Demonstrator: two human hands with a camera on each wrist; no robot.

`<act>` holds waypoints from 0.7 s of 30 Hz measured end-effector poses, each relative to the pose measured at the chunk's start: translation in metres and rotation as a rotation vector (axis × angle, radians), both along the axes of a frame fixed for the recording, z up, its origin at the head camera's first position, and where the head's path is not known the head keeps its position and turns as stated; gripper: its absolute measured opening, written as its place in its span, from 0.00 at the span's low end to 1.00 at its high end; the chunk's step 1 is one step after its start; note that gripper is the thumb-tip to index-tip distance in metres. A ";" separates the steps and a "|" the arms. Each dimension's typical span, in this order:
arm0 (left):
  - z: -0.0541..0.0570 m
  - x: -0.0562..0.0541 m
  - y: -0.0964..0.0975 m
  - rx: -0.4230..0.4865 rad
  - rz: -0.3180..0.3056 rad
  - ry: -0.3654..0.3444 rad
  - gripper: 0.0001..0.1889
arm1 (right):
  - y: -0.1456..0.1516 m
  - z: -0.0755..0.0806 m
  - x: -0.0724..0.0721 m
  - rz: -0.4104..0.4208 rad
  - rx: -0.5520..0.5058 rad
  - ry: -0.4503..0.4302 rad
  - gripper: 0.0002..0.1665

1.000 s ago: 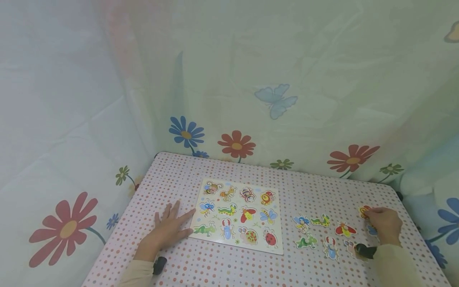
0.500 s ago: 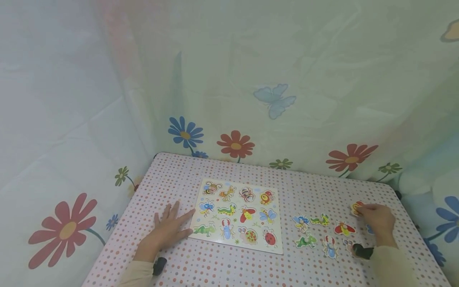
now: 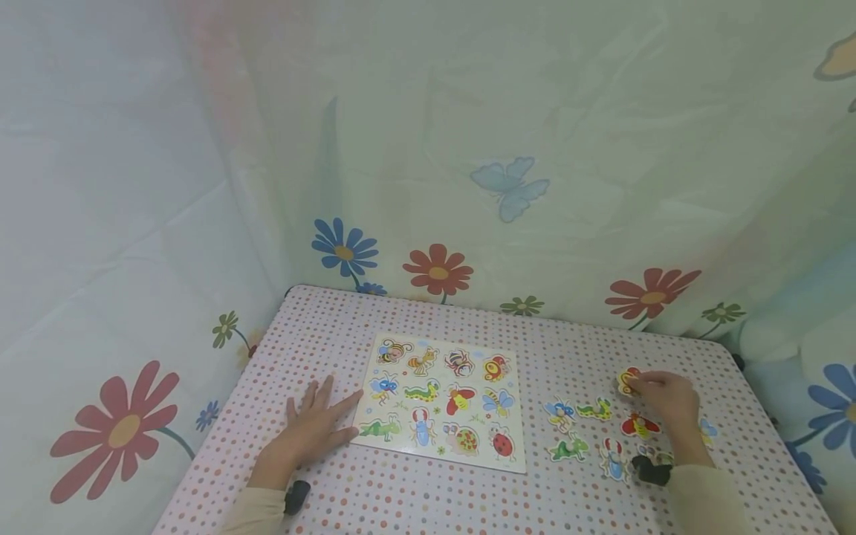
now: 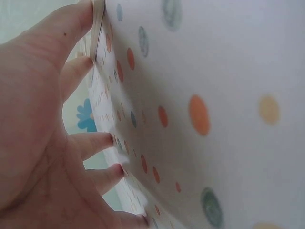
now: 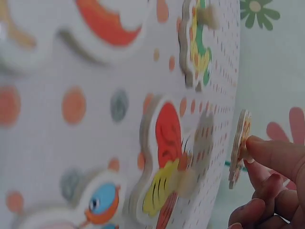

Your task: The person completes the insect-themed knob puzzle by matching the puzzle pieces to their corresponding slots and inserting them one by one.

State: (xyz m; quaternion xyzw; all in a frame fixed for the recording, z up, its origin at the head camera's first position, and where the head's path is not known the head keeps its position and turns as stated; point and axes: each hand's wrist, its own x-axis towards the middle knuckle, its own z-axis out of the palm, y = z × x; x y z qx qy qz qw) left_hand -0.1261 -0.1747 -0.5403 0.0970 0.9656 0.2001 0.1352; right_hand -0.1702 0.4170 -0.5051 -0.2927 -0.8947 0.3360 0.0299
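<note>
My right hand (image 3: 669,405) pinches a red-and-yellow butterfly puzzle piece (image 3: 626,380). In the right wrist view, thumb and finger grip the small peg on that butterfly piece (image 5: 242,129), held clear of the table. My left hand (image 3: 304,435) lies with fingers spread on the tablecloth. Its thumb and index finger touch the left edge of the insect puzzle board (image 3: 439,425). In the left wrist view, the board's edge (image 4: 97,28) meets those fingertips. Below the right hand lies a red-winged insect piece (image 3: 640,426), its peg standing up (image 5: 186,183).
Loose pegged pieces lie right of the board: a blue-winged insect (image 3: 560,414), a caterpillar (image 3: 594,409), a grasshopper (image 3: 569,447) and a blue stag beetle (image 3: 613,461). The right wrist camera partly hides a snail piece (image 3: 645,449). A flowered curtain (image 3: 535,245) backs the dotted table.
My right hand has moved left with the butterfly piece, uncovering part of a blue-winged piece at the far right. The left hand keeps its place at the board.
</note>
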 end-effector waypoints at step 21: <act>0.000 0.002 0.000 -0.025 -0.007 0.016 0.33 | -0.071 0.005 -0.006 0.310 0.046 0.112 0.25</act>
